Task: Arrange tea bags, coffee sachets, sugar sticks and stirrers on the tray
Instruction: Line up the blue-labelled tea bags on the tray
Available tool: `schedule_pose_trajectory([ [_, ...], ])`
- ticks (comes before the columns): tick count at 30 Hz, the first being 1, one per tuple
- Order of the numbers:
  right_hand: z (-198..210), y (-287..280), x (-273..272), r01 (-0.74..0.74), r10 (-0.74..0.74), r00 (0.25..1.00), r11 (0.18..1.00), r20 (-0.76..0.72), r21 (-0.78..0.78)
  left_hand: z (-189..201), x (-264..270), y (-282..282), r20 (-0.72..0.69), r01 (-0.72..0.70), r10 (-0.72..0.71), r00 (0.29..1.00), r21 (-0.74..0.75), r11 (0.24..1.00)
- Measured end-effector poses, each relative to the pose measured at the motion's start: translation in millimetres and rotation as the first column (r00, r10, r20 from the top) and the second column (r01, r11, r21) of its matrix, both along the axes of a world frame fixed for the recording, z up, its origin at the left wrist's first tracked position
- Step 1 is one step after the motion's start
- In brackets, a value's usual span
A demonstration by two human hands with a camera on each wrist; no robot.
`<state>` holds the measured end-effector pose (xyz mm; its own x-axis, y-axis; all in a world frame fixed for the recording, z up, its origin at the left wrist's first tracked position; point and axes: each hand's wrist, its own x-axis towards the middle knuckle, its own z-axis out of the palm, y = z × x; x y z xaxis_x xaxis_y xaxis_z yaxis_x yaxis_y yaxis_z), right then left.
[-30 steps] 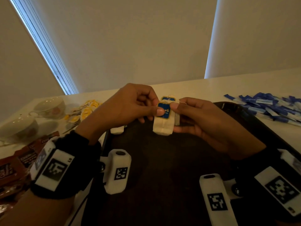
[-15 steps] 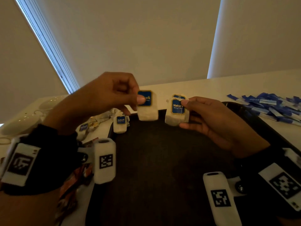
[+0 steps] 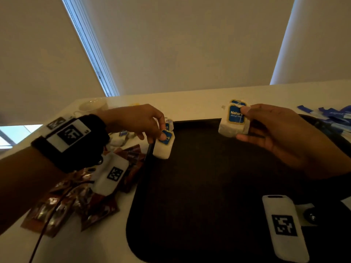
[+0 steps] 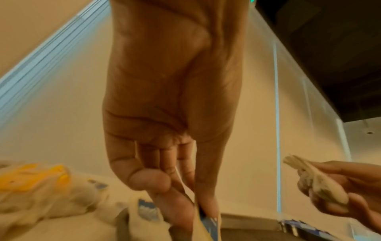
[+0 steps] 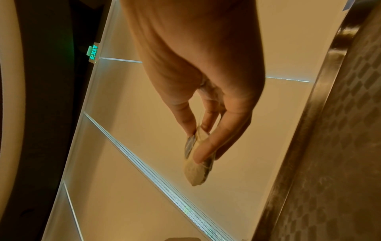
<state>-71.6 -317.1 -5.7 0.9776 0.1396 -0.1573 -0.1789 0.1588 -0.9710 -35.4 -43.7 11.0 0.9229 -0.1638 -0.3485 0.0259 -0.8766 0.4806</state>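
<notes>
Over the dark rectangular tray [image 3: 218, 186], the right hand [image 3: 284, 137] pinches a small stack of white paper tea bags [image 3: 234, 122] between thumb and fingers; the blue, gold-edged tag reads "Natur", the rest hidden. At the tray's left rim the left hand [image 3: 136, 120] pinches a single white tea bag with a blue tag [image 3: 163, 144], its writing unreadable. Half a second ago that bag hung higher, close beside the stack; now the two are well apart.

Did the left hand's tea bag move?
Yes. The left hand carried its tea bag leftward and down, from above the tray's middle to the tray left edge.
</notes>
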Motion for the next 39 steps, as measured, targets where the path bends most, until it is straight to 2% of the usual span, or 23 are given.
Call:
schedule_pose_trajectory([
  [5,0,0,-1,-0.022,0.022,1.0,1.0,0.01,0.016,-12,5,0,0.092,-0.065,0.055,0.994,0.115,0.991],
  [10,0,0,0,-0.017,0.017,1.0,1.0,0.02,0.01,-17,11,2,0.187,-0.089,0.06,0.98,0.148,0.985],
  [14,0,1,-1,-0.016,0.016,1.0,1.0,0.016,0.005,-21,13,4,0.193,-0.141,0.117,0.974,0.119,0.983],
  [16,0,2,-1,-0.02,0.02,1.0,1.0,0.008,-0.003,-22,12,6,0.237,-0.154,0.115,0.965,0.152,0.976],
  [18,0,2,-1,-0.027,0.027,1.0,1.0,0.003,-0.016,-20,11,7,0.303,-0.117,0.055,0.951,0.19,0.975],
  [21,1,2,-2,-0.031,0.031,1.0,0.999,0.006,-0.027,-14,7,2,0.289,0.029,-0.101,0.952,0.244,0.969],
  [25,1,3,-3,-0.036,0.036,0.999,0.999,0.011,-0.016,-16,1,-6,0.213,0.154,-0.274,0.938,0.452,0.878],
  [33,1,5,-6,-0.049,0.05,0.999,0.999,0.02,-0.018,-30,7,-10,0.178,0.187,-0.332,0.926,0.549,0.815],
  [36,1,7,-8,-0.057,0.057,0.998,0.998,0.027,-0.032,-23,4,-17,0.238,0.182,-0.339,0.91,0.505,0.844],
  [39,0,10,-11,-0.084,0.086,0.996,0.995,0.04,-0.045,-7,-4,-34,0.379,0.202,-0.286,0.88,0.245,0.948],
])
